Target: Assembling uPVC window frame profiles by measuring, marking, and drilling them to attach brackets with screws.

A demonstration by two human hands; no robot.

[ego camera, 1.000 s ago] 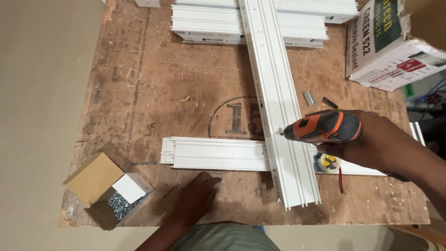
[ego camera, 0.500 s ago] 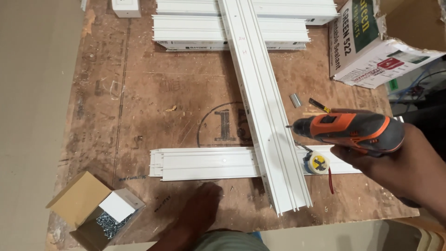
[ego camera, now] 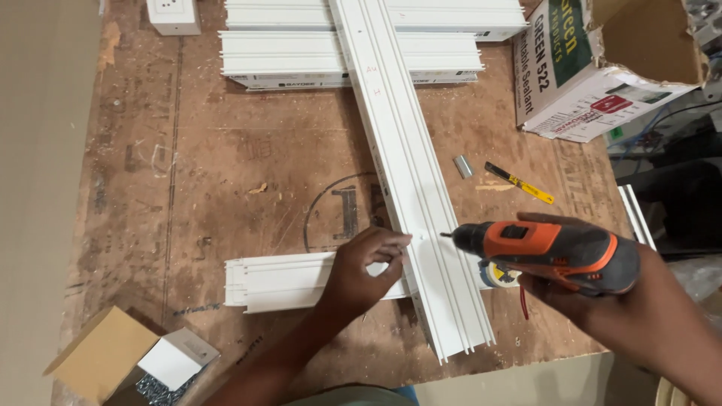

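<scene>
Left hand (ego camera: 368,271) is coming up from the near edge of the surface (ego camera: 226,173) and is now pinching something small, too small to tell, against the long white profile (ego camera: 410,173). Right hand (ego camera: 579,289) is gripping the orange drill (ego camera: 553,252), bit pointing at that same spot. Best keeping the bit square and fingers clear of it. The profile is lying between both hands, crossing the short white profile (ego camera: 282,280).

The left hand (ego camera: 362,272) reaches up from six o'clock, palm down, fingers curled with fingertips pointing toward two o'clock, while the right hand (ego camera: 583,289), entering from four o'clock, is clenched in a grip, forearm angled toward ten o'clock.
</scene>
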